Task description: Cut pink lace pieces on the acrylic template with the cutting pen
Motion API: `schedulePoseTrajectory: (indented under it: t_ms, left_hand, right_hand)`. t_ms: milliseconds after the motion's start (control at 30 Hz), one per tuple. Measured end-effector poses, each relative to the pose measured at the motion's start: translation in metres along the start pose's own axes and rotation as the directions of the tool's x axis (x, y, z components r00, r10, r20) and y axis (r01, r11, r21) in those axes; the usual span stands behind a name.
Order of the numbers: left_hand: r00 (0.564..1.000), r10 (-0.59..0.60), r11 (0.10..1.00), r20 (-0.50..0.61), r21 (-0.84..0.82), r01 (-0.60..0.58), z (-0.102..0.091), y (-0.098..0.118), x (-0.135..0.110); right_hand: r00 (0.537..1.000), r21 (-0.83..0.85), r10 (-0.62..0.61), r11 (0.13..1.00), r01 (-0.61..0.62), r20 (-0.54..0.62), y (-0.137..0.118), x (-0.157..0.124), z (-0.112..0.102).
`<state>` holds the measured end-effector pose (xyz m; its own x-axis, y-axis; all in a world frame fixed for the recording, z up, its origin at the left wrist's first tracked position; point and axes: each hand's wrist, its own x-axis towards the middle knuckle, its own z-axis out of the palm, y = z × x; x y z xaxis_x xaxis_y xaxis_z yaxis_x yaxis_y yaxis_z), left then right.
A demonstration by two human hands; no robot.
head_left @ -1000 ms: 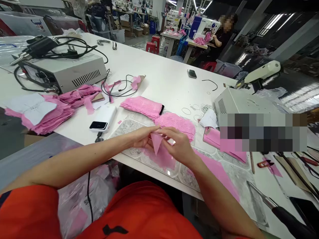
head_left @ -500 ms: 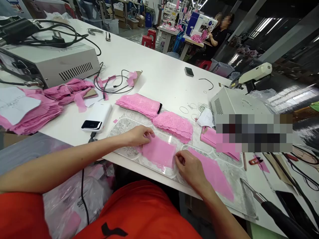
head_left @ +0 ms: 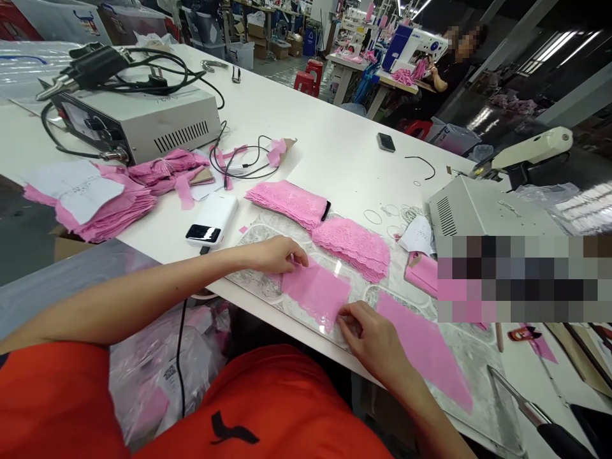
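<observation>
Recorded: one clear plastic bag [head_left: 205, 357], near left, containing pink pieces [head_left: 153, 403]; label [head_left: 170, 376] too small for us to read. Two pink lace stacks [head_left: 351, 247], far side. One square pink panel [head_left: 316, 290] on the patterned mat [head_left: 258, 284], our left hand [head_left: 276, 255] at its far-left corner, right hand [head_left: 375, 335] at its near-right; whether either pinched it, we could not tell.

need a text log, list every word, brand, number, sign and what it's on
No words or numbers are legible.
Power bank, display: unreadable.
Sewing machine: lettering too small.
Left grey control box: marks faint.
Left white paper: marks blurred.
Plastic bag: label too small.
Blue bin: symbol too small.
Red shirt: black emblem, wordless.
</observation>
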<state>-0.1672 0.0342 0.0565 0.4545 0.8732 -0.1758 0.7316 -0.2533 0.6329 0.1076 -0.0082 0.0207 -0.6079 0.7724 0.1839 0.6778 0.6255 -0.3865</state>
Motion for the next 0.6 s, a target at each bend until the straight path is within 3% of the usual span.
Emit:
schedulePoseTrajectory:
  t_ms: [167, 367, 433, 533, 600]
  left_hand:
    - [0.996, 0.087, 0.993, 0.0, 0.077, -0.087, -0.003, -0.005, 0.003]
    - [0.993, 0.106, 0.98, -0.049, 0.174, -0.096, -0.007, -0.007, -0.01]
    - [0.982, 0.181, 0.964, -0.043, 0.207, -0.169, -0.003, -0.005, -0.016]
    - [0.933, 0.36, 0.887, -0.01, 0.314, -0.338, 0.007, -0.005, -0.023]
    - [0.91, 0.414, 0.837, -0.003, 0.395, -0.379, 0.012, -0.01, -0.026]
  right_hand:
    - [1.0, 0.005, -0.024, 1.0, 0.024, 0.009, 0.002, 0.0, -0.001]
    - [0.996, 0.045, -0.092, 0.995, 0.092, -0.001, -0.009, 0.005, -0.005]
    - [0.993, 0.024, -0.119, 0.993, 0.119, 0.005, -0.011, 0.005, -0.001]
    - [0.991, 0.011, -0.13, 0.991, 0.13, 0.025, -0.012, 0.004, 0.006]
    - [0.991, 0.005, -0.126, 0.992, 0.126, 0.038, -0.011, 0.004, 0.009]
